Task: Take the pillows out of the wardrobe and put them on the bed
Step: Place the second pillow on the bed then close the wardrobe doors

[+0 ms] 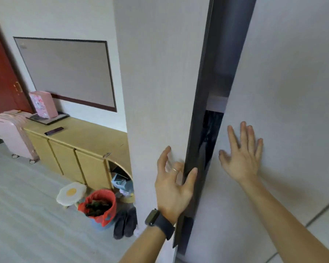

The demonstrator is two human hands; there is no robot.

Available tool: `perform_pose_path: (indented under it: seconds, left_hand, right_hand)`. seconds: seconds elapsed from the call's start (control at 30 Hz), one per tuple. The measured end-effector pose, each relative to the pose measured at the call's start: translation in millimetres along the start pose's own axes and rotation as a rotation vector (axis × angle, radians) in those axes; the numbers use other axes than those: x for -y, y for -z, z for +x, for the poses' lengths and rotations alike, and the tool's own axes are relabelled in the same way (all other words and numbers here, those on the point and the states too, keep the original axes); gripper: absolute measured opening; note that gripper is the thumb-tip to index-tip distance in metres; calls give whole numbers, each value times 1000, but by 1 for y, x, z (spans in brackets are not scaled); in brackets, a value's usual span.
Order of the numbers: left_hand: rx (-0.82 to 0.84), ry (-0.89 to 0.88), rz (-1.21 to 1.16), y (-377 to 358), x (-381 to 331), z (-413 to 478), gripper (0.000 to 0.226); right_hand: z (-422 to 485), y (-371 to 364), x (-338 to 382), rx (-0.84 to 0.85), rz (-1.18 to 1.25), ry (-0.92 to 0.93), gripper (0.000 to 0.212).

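Note:
The white wardrobe fills the right half of the head view. Its sliding door (285, 76) stands a narrow way open, and the gap (210, 133) shows only a dark interior and the edge of a shelf. No pillow or bed is in sight. My right hand (243, 158) presses flat on the door, fingers spread and straight. My left hand (173, 186), with a dark watch on the wrist, sits at the corner of the wardrobe's side panel (160, 76). Its thumb touches the dark frame edge and its loosely spread fingers lie on the white side.
Left of the wardrobe runs a low yellow cabinet (87, 143) with a pink box (43, 104) and a phone (54, 130) on it. On the floor are a pink suitcase (11, 133), an egg-shaped stool (71, 192), a red-lined bin (100, 205) and dark slippers (125, 223).

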State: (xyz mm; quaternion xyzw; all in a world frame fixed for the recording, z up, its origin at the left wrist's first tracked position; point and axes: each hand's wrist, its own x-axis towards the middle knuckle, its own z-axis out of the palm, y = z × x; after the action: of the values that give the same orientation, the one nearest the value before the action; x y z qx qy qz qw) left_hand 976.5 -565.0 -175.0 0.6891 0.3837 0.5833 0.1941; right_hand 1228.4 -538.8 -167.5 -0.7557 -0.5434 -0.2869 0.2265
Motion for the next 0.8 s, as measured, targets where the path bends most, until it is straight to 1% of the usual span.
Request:
perform_pose_path:
  seconds: [0.1, 0.27, 0.5, 0.7, 0.8]
  left_hand:
    - [75, -47, 101, -26, 1, 13, 14]
    - [83, 35, 332, -69, -14, 33, 14]
    - [149, 136, 410, -126, -11, 67, 17]
    - [137, 224, 429, -160, -8, 84, 18]
    - [173, 229, 465, -161, -1, 84, 27]
  right_hand:
    - [-4, 10, -24, 2, -44, 68, 84]
    - [-8, 17, -44, 44, -61, 132, 92]
    - [-6, 12, -41, 33, -59, 131, 96]
    - [-9, 6, -44, 4, -39, 141, 99]
    - [-10, 3, -46, 2, -47, 152, 103]
